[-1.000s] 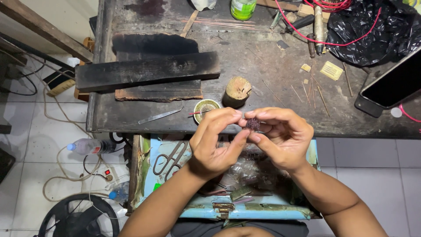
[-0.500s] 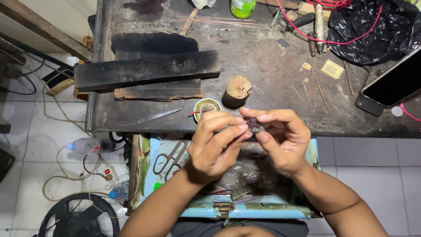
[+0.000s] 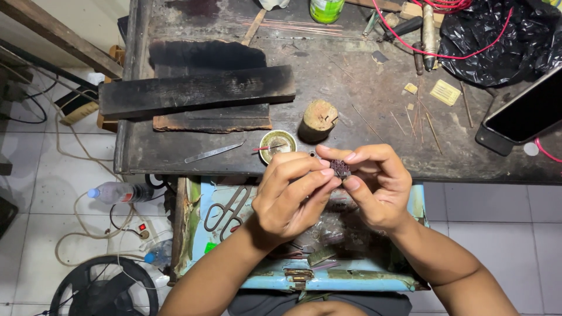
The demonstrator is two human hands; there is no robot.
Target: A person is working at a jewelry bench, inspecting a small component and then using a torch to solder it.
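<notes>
My left hand [image 3: 293, 193] and my right hand [image 3: 377, 184] meet over the front edge of a dark workbench [image 3: 351, 105]. Between their fingertips sits a small dark reddish knobbly piece [image 3: 340, 168]. My right thumb and forefinger pinch it, and the fingertips of my left hand press on it from the left. Just beyond the hands stand a small round tin [image 3: 277, 144] with a red stick in it and a short wooden stump [image 3: 319, 119]. Under the hands lies an open light-blue drawer [image 3: 205, 202].
Charred wooden planks [image 3: 196, 90] lie at the bench's left, a metal blade [image 3: 213, 152] near the front edge. A black bag [image 3: 497, 41], red wire, a phone [image 3: 521, 114] and thin sticks are at the right. Scissors [image 3: 225, 212] rest in the drawer. A bottle [image 3: 117, 192] and fan [image 3: 105, 289] are on the floor.
Both hands have stayed at the bench's front edge. The fingers have shifted a little around the small dark piece, which now shows more plainly between the fingertips.
</notes>
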